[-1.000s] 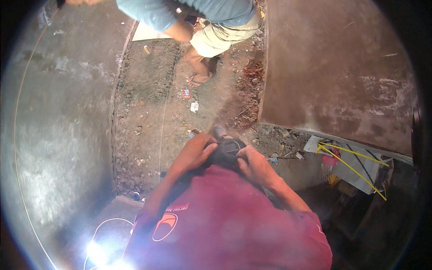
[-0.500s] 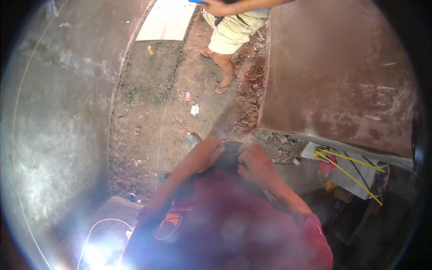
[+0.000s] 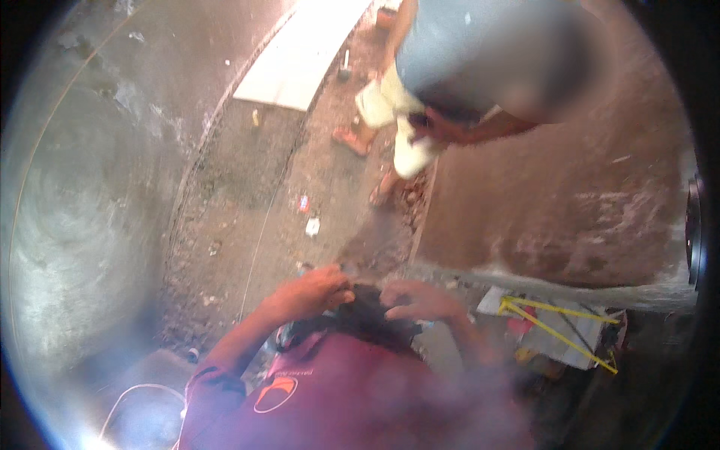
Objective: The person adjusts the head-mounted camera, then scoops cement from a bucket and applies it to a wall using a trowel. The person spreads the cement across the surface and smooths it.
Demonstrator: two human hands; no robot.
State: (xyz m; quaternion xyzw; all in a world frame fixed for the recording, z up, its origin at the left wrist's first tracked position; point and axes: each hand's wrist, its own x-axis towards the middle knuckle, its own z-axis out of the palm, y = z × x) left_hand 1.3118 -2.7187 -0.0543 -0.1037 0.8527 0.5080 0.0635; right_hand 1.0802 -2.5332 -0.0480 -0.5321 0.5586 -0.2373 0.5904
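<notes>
Both hands are in front of my waist, below the hem of my dark red shirt (image 3: 352,382). My left hand (image 3: 315,291) is closed, its fingers curled inward over dark cloth. Opposite it, with a small gap between, my right hand (image 3: 420,300) is also curled, thumb near the fingers, and somewhat blurred. Dark trousers (image 3: 367,307) show between the two hands. Whatever the fingers pinch is too small or hidden to name.
A co-worker in a grey-blue shirt (image 3: 442,52) and pale shorts bends over ahead. A white board (image 3: 281,79) lies far left. Plastered walls (image 3: 82,202) flank the dirt strip. Litter (image 3: 313,226) dots the ground; a yellow frame (image 3: 559,337) stands at right.
The view has shifted, and the co-worker now bends forward with head and back in view. My hands have moved slightly apart and lower in the picture.
</notes>
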